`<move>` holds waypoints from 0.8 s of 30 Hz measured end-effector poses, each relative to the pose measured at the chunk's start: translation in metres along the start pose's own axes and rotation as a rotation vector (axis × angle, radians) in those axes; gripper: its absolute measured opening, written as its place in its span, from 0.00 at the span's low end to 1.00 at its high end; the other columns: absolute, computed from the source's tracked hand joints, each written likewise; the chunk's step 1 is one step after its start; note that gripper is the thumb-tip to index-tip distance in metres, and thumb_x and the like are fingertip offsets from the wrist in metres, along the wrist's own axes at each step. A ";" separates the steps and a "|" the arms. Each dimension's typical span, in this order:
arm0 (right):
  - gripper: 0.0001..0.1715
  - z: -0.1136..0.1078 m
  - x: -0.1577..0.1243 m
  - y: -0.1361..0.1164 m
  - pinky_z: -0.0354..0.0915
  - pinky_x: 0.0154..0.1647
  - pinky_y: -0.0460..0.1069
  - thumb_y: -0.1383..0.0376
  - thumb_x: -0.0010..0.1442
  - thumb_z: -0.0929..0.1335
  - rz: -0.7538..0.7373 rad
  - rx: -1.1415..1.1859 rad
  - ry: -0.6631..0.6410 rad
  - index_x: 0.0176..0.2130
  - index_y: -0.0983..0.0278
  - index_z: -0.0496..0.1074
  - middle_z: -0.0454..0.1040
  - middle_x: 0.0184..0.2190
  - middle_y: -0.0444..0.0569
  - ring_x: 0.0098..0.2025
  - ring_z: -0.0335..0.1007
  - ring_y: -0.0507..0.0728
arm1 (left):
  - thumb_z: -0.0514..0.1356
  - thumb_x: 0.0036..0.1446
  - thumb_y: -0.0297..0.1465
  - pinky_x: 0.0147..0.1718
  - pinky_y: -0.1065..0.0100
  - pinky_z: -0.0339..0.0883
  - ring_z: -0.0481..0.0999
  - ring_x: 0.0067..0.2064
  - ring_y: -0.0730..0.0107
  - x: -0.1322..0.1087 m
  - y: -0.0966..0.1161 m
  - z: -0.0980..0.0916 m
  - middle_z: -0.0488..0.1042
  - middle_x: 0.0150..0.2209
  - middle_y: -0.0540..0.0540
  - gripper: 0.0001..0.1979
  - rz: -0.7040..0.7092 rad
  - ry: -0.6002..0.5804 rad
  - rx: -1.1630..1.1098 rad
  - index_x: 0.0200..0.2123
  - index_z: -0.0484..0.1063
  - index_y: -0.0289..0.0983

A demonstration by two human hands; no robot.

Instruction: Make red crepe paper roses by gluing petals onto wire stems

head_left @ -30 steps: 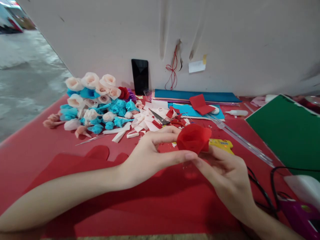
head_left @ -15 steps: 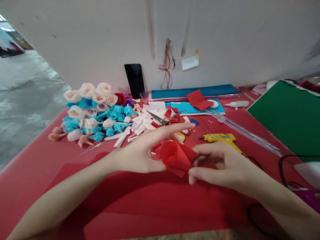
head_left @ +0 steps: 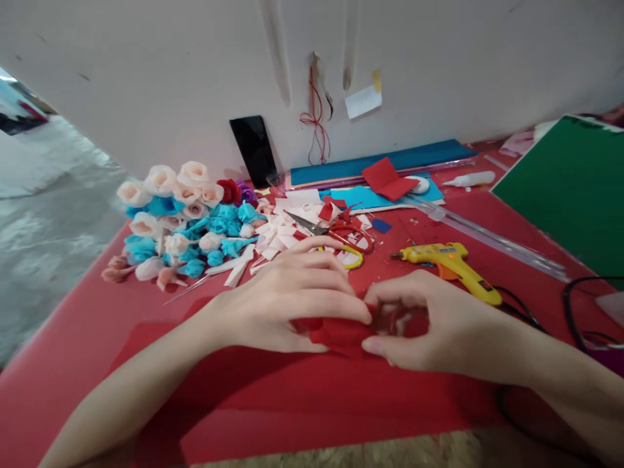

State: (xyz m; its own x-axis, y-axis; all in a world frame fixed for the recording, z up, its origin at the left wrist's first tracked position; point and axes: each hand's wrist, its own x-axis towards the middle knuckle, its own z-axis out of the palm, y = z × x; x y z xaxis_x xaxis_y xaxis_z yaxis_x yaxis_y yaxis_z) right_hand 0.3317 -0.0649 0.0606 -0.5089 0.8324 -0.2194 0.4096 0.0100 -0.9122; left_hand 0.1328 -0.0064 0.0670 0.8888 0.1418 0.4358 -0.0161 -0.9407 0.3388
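Both my hands meet over a red paper flower (head_left: 341, 333) low above the red table (head_left: 63, 338). My left hand (head_left: 287, 299) curls its fingers over the top of the flower and pinches it. My right hand (head_left: 433, 328) is closed round the flower's other end, thumb and forefinger pressed on the paper. Most of the flower is hidden under my fingers. A sheet of red paper (head_left: 273, 396) lies flat under my forearms.
A heap of pink, white and blue paper roses (head_left: 180, 218) lies at the back left. Scissors (head_left: 331, 233) sit among paper scraps behind my hands. A yellow glue gun (head_left: 453, 263) with a black cable lies to the right. Green sheet (head_left: 575, 188) at far right; phone (head_left: 251, 151) against the wall.
The flower has come down from in front of the glue gun to just above the table. My left fingers, stretched out a moment ago, have curled over it. The view has tilted.
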 end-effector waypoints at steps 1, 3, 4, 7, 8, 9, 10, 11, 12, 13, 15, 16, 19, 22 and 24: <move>0.10 0.000 0.000 0.000 0.58 0.20 0.38 0.61 0.51 0.68 0.006 0.005 0.006 0.25 0.64 0.65 0.65 0.19 0.38 0.22 0.60 0.45 | 0.57 0.54 0.34 0.52 0.57 0.57 0.70 0.39 0.68 0.000 0.001 0.000 0.75 0.33 0.47 0.08 -0.001 -0.001 0.006 0.36 0.70 0.36; 0.09 0.001 0.000 0.001 0.58 0.20 0.38 0.61 0.50 0.68 0.007 0.013 0.021 0.25 0.63 0.66 0.65 0.19 0.38 0.21 0.60 0.44 | 0.56 0.55 0.34 0.54 0.55 0.54 0.71 0.38 0.69 0.001 0.002 -0.001 0.75 0.31 0.48 0.07 -0.003 0.008 0.015 0.34 0.70 0.36; 0.09 0.001 0.000 0.002 0.59 0.20 0.37 0.61 0.50 0.68 0.003 0.017 0.025 0.26 0.63 0.66 0.65 0.19 0.38 0.22 0.61 0.44 | 0.56 0.56 0.34 0.54 0.55 0.54 0.71 0.37 0.70 0.001 0.003 -0.002 0.75 0.31 0.48 0.07 -0.005 0.013 0.017 0.34 0.70 0.36; 0.07 0.001 -0.001 0.003 0.59 0.20 0.37 0.62 0.50 0.68 -0.014 0.017 0.021 0.26 0.62 0.66 0.66 0.20 0.37 0.22 0.61 0.44 | 0.56 0.56 0.34 0.54 0.55 0.55 0.71 0.37 0.70 0.001 0.004 -0.002 0.75 0.30 0.48 0.08 0.002 0.019 0.024 0.34 0.71 0.36; 0.06 0.001 -0.001 0.003 0.59 0.20 0.37 0.63 0.50 0.68 -0.018 0.018 0.018 0.26 0.62 0.66 0.66 0.20 0.37 0.22 0.61 0.44 | 0.56 0.56 0.34 0.54 0.55 0.55 0.71 0.38 0.70 0.001 0.004 -0.002 0.76 0.30 0.49 0.08 0.010 0.021 0.028 0.34 0.71 0.37; 0.06 0.001 -0.001 0.003 0.58 0.20 0.37 0.64 0.50 0.68 -0.020 0.024 0.015 0.25 0.62 0.66 0.66 0.20 0.37 0.22 0.61 0.44 | 0.56 0.55 0.34 0.54 0.55 0.55 0.72 0.38 0.70 0.001 0.004 -0.001 0.76 0.30 0.49 0.07 0.020 0.026 0.034 0.34 0.71 0.37; 0.05 0.001 -0.001 0.002 0.58 0.20 0.37 0.65 0.49 0.67 -0.022 0.030 0.012 0.25 0.62 0.66 0.66 0.20 0.37 0.22 0.61 0.44 | 0.57 0.55 0.33 0.54 0.55 0.55 0.72 0.38 0.70 0.001 0.003 -0.001 0.76 0.31 0.49 0.07 0.029 0.032 0.038 0.35 0.72 0.37; 0.04 0.001 -0.001 0.002 0.58 0.20 0.37 0.66 0.49 0.67 -0.020 0.037 0.008 0.25 0.62 0.66 0.66 0.20 0.37 0.22 0.61 0.44 | 0.57 0.55 0.33 0.54 0.55 0.55 0.72 0.38 0.70 0.001 0.003 -0.001 0.76 0.31 0.49 0.07 0.035 0.034 0.041 0.35 0.72 0.37; 0.04 0.001 -0.001 0.001 0.58 0.20 0.37 0.66 0.49 0.67 -0.018 0.044 0.005 0.25 0.62 0.66 0.66 0.20 0.37 0.22 0.61 0.44 | 0.57 0.55 0.32 0.54 0.55 0.55 0.72 0.38 0.70 0.001 0.003 0.000 0.76 0.31 0.49 0.07 0.037 0.032 0.044 0.35 0.72 0.38; 0.04 0.000 -0.001 0.001 0.58 0.20 0.37 0.66 0.49 0.67 -0.017 0.049 0.000 0.25 0.63 0.66 0.66 0.20 0.37 0.22 0.61 0.44 | 0.57 0.55 0.32 0.55 0.55 0.54 0.72 0.38 0.69 0.000 0.003 0.000 0.76 0.31 0.49 0.06 0.036 0.028 0.048 0.35 0.72 0.38; 0.04 -0.001 0.000 0.002 0.58 0.21 0.37 0.65 0.49 0.67 -0.010 0.051 -0.013 0.26 0.63 0.66 0.67 0.21 0.37 0.22 0.60 0.44 | 0.58 0.54 0.31 0.55 0.55 0.54 0.72 0.38 0.69 -0.001 0.003 0.002 0.76 0.31 0.49 0.06 0.033 0.023 0.060 0.34 0.72 0.37; 0.04 -0.001 0.000 0.003 0.58 0.21 0.37 0.65 0.49 0.67 -0.001 0.050 -0.024 0.26 0.63 0.67 0.67 0.21 0.37 0.22 0.60 0.44 | 0.58 0.54 0.31 0.55 0.56 0.55 0.72 0.38 0.69 -0.002 0.002 0.004 0.76 0.30 0.50 0.06 0.036 0.032 0.062 0.34 0.72 0.37; 0.04 -0.001 0.003 0.008 0.57 0.20 0.36 0.65 0.49 0.67 0.034 0.034 -0.066 0.27 0.63 0.67 0.66 0.21 0.37 0.22 0.59 0.43 | 0.58 0.54 0.31 0.53 0.58 0.56 0.72 0.35 0.70 -0.009 0.000 0.013 0.76 0.29 0.49 0.06 0.040 0.076 0.050 0.33 0.72 0.36; 0.05 0.001 0.010 0.017 0.55 0.20 0.37 0.64 0.50 0.67 0.054 0.007 -0.119 0.27 0.64 0.67 0.65 0.21 0.38 0.22 0.57 0.43 | 0.57 0.54 0.31 0.51 0.58 0.59 0.72 0.33 0.71 -0.021 -0.007 0.029 0.76 0.29 0.48 0.07 0.026 0.101 0.014 0.34 0.72 0.34; 0.06 0.004 0.015 0.024 0.55 0.20 0.38 0.64 0.50 0.67 0.069 -0.007 -0.161 0.28 0.65 0.67 0.65 0.22 0.38 0.22 0.57 0.44 | 0.56 0.55 0.33 0.49 0.56 0.60 0.72 0.32 0.70 -0.030 -0.011 0.040 0.76 0.29 0.47 0.08 -0.002 0.103 -0.020 0.35 0.72 0.34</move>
State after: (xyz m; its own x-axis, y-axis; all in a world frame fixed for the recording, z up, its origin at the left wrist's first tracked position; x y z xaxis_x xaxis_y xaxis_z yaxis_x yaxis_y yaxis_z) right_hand 0.3308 -0.0544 0.0343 -0.5940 0.7314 -0.3348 0.4527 -0.0400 -0.8907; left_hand 0.1244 -0.0123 0.0172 0.8370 0.1758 0.5182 -0.0243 -0.9341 0.3562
